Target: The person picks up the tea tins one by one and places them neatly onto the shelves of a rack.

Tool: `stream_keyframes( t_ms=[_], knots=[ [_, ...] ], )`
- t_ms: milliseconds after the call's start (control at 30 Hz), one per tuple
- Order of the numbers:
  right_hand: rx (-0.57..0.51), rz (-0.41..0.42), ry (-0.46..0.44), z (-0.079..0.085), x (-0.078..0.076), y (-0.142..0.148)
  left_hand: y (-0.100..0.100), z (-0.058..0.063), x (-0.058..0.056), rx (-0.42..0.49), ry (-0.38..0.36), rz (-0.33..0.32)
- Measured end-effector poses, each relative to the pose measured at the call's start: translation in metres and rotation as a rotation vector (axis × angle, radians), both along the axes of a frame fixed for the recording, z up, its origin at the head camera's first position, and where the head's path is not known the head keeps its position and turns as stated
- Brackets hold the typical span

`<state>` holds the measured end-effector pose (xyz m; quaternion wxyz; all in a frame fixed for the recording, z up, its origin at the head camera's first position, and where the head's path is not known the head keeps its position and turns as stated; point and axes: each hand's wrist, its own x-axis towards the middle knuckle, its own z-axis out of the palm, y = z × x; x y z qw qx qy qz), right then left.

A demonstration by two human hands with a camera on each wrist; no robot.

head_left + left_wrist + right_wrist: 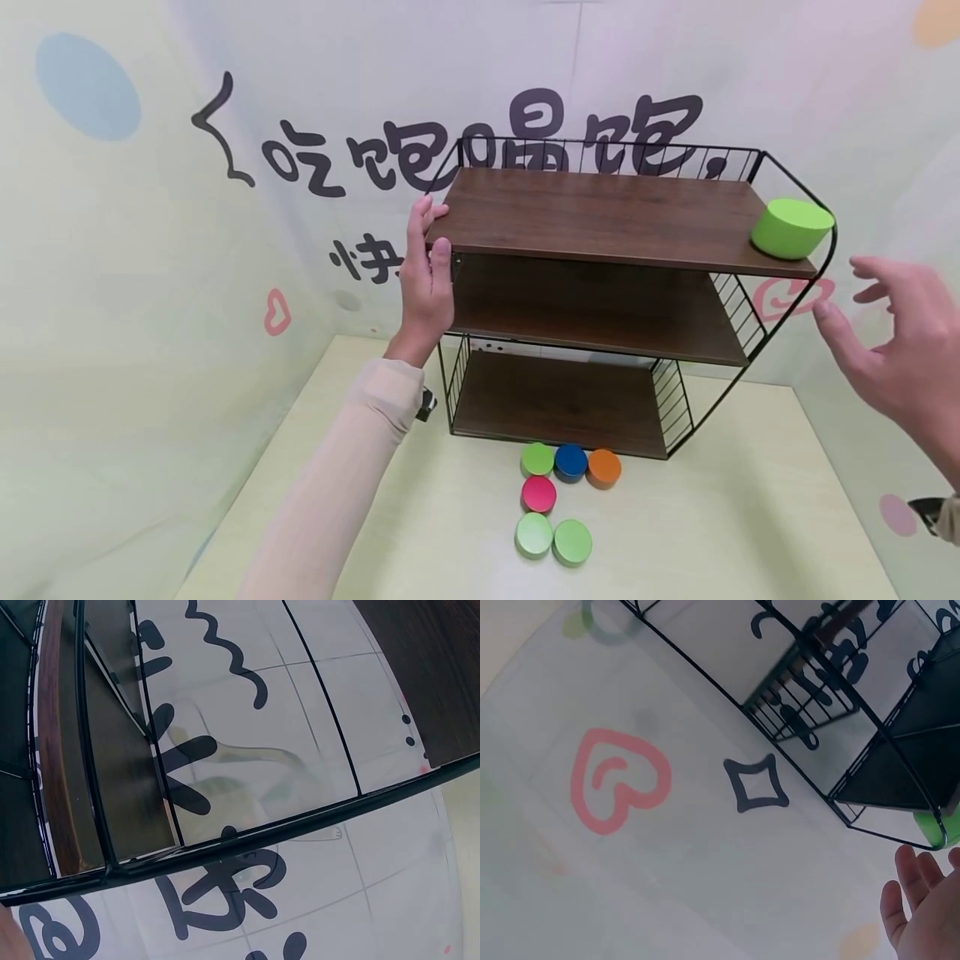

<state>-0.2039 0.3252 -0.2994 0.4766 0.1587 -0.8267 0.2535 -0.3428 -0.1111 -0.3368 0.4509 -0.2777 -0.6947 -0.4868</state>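
A three-tier shelf rack (592, 217) with dark brown boards and a black wire frame stands on the table. At the left end of its top board, my left hand (427, 287) grips the frame, thumb at the front corner and fingers along the side. Only a sliver of that hand shows in the left wrist view. A bright green round block (792, 229) sits on the top board's right front corner. My right hand (903, 333) is just right of that corner, apart from the rack, its fingers loosely bent and holding nothing.
In front of the rack, the pale table (675, 533) bears several small round blocks: green, a blue one (571, 462), an orange one (603, 468), a pink-red one (538, 494) and light green ones. Printed white sheeting (300, 83) encloses the back and sides.
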Motion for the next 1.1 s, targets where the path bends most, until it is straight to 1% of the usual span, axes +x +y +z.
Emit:
stream_keyframes(
  t_ms=[100, 200, 300, 367, 567, 767, 900, 1000, 1100],
  knots=[
    [0.025, -0.024, -0.029, -0.013, 0.005, 0.003, 0.0, 0.0, 0.0, 0.006, 0.002, 0.008],
    [0.056, -0.036, -0.026, -0.022, 0.011, -0.001, 0.0, 0.001, 0.001, 0.015, 0.002, 0.01],
    [0.081, -0.019, 0.021, -0.032, 0.013, -0.004, 0.0, 0.001, 0.001, 0.02, 0.001, 0.008],
    [0.088, -0.006, 0.037, -0.04, 0.014, -0.005, 0.0, 0.001, 0.001, 0.022, 0.0, 0.004],
    [0.093, 0.038, 0.032, -0.067, 0.016, -0.006, -0.001, 0.0, 0.001, 0.011, -0.005, -0.003],
    [0.141, 0.097, -0.035, -0.09, 0.021, -0.011, -0.001, -0.001, 0.0, 0.013, 0.002, -0.01],
    [0.177, 0.116, -0.073, -0.106, 0.023, -0.015, 0.0, 0.0, 0.0, 0.012, 0.012, -0.006],
    [0.186, 0.13, -0.098, -0.118, 0.024, -0.019, 0.001, 0.001, 0.0, 0.013, 0.016, -0.007],
    [0.192, 0.144, -0.142, -0.129, 0.025, -0.024, 0.002, 0.001, 0.001, 0.013, 0.018, -0.012]
  ],
)
